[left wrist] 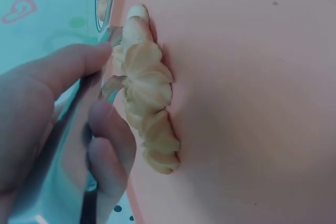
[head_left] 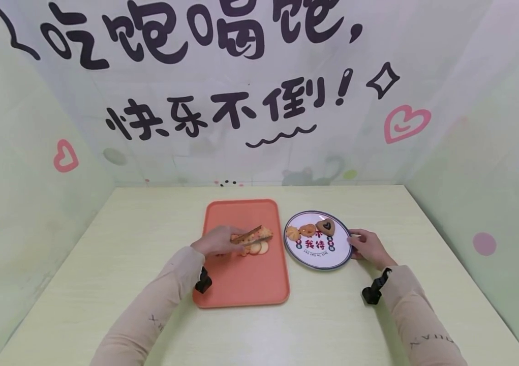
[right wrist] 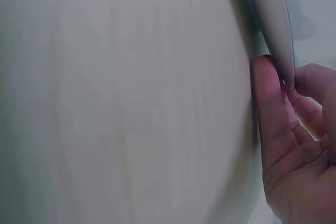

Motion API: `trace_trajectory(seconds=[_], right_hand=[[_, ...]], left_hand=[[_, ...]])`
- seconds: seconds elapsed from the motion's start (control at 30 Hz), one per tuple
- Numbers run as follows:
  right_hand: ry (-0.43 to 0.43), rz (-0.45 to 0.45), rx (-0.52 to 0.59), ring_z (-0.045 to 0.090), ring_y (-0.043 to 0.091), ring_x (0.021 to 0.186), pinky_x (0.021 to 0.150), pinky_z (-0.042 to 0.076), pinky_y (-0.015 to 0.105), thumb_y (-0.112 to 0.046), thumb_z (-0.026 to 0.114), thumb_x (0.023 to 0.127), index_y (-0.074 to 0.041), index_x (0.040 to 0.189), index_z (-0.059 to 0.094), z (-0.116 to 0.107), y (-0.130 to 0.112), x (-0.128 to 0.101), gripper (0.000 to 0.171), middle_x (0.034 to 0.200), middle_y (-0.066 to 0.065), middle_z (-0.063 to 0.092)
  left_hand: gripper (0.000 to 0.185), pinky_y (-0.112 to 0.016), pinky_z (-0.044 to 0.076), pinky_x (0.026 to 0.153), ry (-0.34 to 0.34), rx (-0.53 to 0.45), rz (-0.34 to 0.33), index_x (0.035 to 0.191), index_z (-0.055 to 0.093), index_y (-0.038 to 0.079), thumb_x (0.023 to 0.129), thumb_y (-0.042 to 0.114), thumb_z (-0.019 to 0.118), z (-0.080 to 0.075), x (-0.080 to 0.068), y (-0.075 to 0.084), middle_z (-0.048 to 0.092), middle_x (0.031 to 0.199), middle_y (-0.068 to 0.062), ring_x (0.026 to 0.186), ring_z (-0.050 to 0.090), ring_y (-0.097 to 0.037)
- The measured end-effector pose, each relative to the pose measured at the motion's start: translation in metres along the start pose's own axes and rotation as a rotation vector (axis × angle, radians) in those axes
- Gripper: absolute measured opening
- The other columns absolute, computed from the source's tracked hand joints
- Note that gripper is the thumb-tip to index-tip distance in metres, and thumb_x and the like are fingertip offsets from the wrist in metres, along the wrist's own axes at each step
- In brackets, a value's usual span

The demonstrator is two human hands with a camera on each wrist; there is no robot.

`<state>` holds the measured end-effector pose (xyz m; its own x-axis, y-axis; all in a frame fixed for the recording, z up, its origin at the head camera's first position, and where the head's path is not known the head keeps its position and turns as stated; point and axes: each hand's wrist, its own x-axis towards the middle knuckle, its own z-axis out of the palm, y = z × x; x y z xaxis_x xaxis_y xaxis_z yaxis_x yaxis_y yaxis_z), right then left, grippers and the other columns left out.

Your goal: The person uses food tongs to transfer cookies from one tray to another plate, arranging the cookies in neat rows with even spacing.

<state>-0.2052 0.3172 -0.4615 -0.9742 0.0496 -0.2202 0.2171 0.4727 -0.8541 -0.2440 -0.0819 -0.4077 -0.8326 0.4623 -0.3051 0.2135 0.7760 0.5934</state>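
Centre frame, left hand (head_left: pixel 215 240) clamps tongs (head_left: pixel 251 235) over cookies (head_left: pixel 255 248); right hand (head_left: pixel 369 246) pinches plate (head_left: pixel 339 262) rim: squeeze gently, lift level.

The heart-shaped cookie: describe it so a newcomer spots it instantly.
Find the round plate right of the orange tray. Three cookies line its far edge; the heart-shaped cookie is rightmost. It alone is dark brown, the other two being pale orange.

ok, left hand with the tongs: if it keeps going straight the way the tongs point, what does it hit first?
Probably the pale swirled cookies on the orange plastic tray: in the left wrist view the metal tongs in the left hand already sit at them. Beyond lies the round white plate. Depth is unclear.
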Motion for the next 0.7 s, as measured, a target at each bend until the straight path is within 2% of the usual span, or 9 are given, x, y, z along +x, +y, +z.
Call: trace_trajectory(seconds=[0.1, 0.27, 0.37, 0.47, 0.6, 0.7], right_hand=[[0.002, -0.002, -0.002, 0.056, 0.012, 0.064, 0.057, 0.050, 0.027, -0.012, 0.048, 0.092, 0.007, 0.129, 0.038, 0.000, 0.000, 0.000, 0.043, 0.092, 0.020, 0.054], [-0.003, 0.000, -0.001, 0.057, 0.012, 0.064, 0.057, 0.050, 0.027, -0.013, 0.048, 0.092, 0.007, 0.129, 0.037, 0.001, 0.001, 0.001, 0.044, 0.092, 0.020, 0.053], [-0.009, 0.003, -0.002, 0.057, 0.012, 0.064, 0.056, 0.050, 0.027, -0.014, 0.048, 0.092, 0.008, 0.130, 0.036, 0.002, 0.001, 0.001, 0.045, 0.092, 0.019, 0.054], [-0.004, 0.006, 0.001, 0.057, 0.012, 0.063, 0.056, 0.050, 0.027, -0.013, 0.049, 0.092, 0.007, 0.130, 0.037, 0.002, 0.001, 0.000, 0.045, 0.091, 0.019, 0.054], [0.000, 0.008, 0.004, 0.057, 0.012, 0.063, 0.056, 0.050, 0.027, -0.012, 0.048, 0.092, 0.007, 0.129, 0.037, 0.001, -0.001, -0.001, 0.044, 0.092, 0.020, 0.054], [0.001, 0.016, 0.001, 0.056, 0.012, 0.064, 0.057, 0.050, 0.027, -0.013, 0.048, 0.092, 0.007, 0.130, 0.037, 0.001, -0.002, -0.001, 0.044, 0.093, 0.020, 0.054]], left_hand=[[0.058, -0.027, 0.039, 0.048, 0.005, 0.034, 0.011, 0.129, 0.048, 0.017, 0.078, 0.037, 0.066, 0.000, 0.000, 0.002, 0.054, 0.119, -0.004, 0.049, 0.045, -0.011], [0.056, -0.027, 0.038, 0.053, 0.023, 0.088, 0.033, 0.130, 0.047, 0.015, 0.080, 0.036, 0.064, -0.001, 0.005, 0.004, 0.062, 0.102, -0.005, 0.053, 0.046, -0.011], [0.056, -0.027, 0.039, 0.060, 0.038, 0.126, 0.040, 0.129, 0.048, 0.015, 0.080, 0.035, 0.064, -0.001, 0.009, 0.004, 0.062, 0.105, -0.004, 0.063, 0.051, -0.010], [0.055, -0.028, 0.039, 0.065, 0.044, 0.120, 0.043, 0.129, 0.049, 0.015, 0.080, 0.034, 0.065, -0.001, 0.011, 0.004, 0.059, 0.113, -0.004, 0.070, 0.054, -0.011], [0.053, -0.028, 0.038, 0.062, 0.046, 0.092, 0.033, 0.128, 0.050, 0.014, 0.080, 0.032, 0.065, 0.000, 0.013, 0.006, 0.059, 0.114, -0.005, 0.063, 0.051, -0.010], [0.050, -0.025, 0.035, 0.051, 0.058, 0.100, 0.039, 0.126, 0.052, 0.014, 0.081, 0.030, 0.064, 0.001, 0.014, 0.006, 0.065, 0.082, -0.006, 0.048, 0.042, -0.008]])
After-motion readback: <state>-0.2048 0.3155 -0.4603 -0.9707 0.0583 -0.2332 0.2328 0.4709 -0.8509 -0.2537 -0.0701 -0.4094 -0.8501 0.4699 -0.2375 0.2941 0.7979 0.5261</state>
